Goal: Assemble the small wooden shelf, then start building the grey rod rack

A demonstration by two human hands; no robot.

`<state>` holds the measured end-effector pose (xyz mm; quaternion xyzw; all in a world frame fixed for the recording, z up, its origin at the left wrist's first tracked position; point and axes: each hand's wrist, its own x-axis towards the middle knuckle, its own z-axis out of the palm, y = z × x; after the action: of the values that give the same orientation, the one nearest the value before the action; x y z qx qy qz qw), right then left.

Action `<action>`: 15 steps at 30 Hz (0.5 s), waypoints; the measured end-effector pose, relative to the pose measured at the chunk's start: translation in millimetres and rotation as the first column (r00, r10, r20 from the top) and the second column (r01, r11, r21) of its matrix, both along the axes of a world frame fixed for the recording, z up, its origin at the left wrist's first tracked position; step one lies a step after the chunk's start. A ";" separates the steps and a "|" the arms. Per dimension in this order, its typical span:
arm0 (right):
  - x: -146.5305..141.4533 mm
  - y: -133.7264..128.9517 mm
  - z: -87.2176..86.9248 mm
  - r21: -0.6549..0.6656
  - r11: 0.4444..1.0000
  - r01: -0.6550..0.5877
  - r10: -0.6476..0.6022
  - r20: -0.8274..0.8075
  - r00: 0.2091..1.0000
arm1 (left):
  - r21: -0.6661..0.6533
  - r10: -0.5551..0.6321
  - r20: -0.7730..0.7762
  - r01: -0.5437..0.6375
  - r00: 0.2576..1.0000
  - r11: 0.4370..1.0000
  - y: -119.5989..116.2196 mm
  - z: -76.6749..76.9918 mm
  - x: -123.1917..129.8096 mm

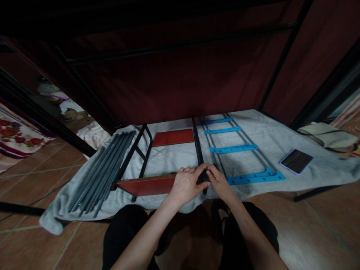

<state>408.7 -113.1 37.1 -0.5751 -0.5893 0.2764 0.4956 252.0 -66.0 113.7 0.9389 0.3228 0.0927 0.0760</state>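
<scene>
My left hand (188, 184) wraps its thumb and fingers around the near end of a black metal bar (197, 144). Against the bar's other side, my right hand (219, 180) has its fingertips pinched together; anything between them is hidden. A reddish-brown board (150, 186) stands on edge beside my left hand, running from the bar to a black metal side frame (130, 161). Farther back, a second reddish-brown board (173, 137) spans the same gap. To the right of my hands lies a rack of thin grey rods with blue crosspieces (234, 149).
Many grey tubes (104, 168) lie bundled at the left of the grey cloth (264, 131). A phone (296, 161) rests on the right side. A dark red panel (174, 82) rises behind. Tiled floor (317, 221) shows in front, with a beige bag (327, 135) at right.
</scene>
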 end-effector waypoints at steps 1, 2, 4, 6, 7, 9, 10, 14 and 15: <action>0.1 0.2 0.7 0.000 1.000 -0.004 0.004 -0.012 1.000 | 0.003 -0.002 -0.007 0.002 1.000 1.000 0.0 0.1 0.2; 0.0 0.3 1.5 -0.002 1.000 -0.006 0.006 -0.029 1.000 | 0.006 -0.002 -0.018 0.002 1.000 1.000 0.1 0.1 0.6; -0.6 0.0 3.3 -0.008 1.000 -0.009 0.008 -0.067 0.998 | 0.021 0.009 -0.047 -0.009 0.999 1.000 0.4 -0.5 1.8; -1.6 -0.5 4.6 -0.016 1.000 -0.004 0.002 -0.103 0.995 | 0.048 0.022 -0.075 -0.018 0.997 0.999 1.2 -2.1 3.6; -1.9 -0.5 4.5 -0.023 1.000 -0.003 0.000 -0.122 0.993 | 0.064 0.028 -0.086 -0.022 0.996 0.998 1.8 -3.3 4.7; -1.8 0.5 2.1 -0.039 0.999 -0.002 -0.004 -0.174 0.985 | 0.096 0.038 -0.100 -0.028 0.994 0.995 3.0 -6.0 7.0; -1.1 1.7 -0.7 -0.044 0.999 0.007 -0.016 -0.207 0.978 | 0.107 0.044 -0.105 -0.033 0.993 0.994 3.6 -7.3 7.9; 3.6 10.1 -24.7 -0.150 0.986 0.077 -0.123 -0.328 0.937 | 0.123 0.055 -0.104 -0.042 0.993 0.992 5.8 -9.5 9.0; 4.3 12.1 -33.0 -0.210 0.974 0.087 -0.153 -0.321 0.935 | 0.123 0.052 -0.101 -0.039 0.994 0.992 6.5 -8.9 8.5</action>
<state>413.0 -101.0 4.1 -0.5999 -0.4307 0.3950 0.5464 260.5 -59.5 104.8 0.9377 0.3414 0.0649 -0.0001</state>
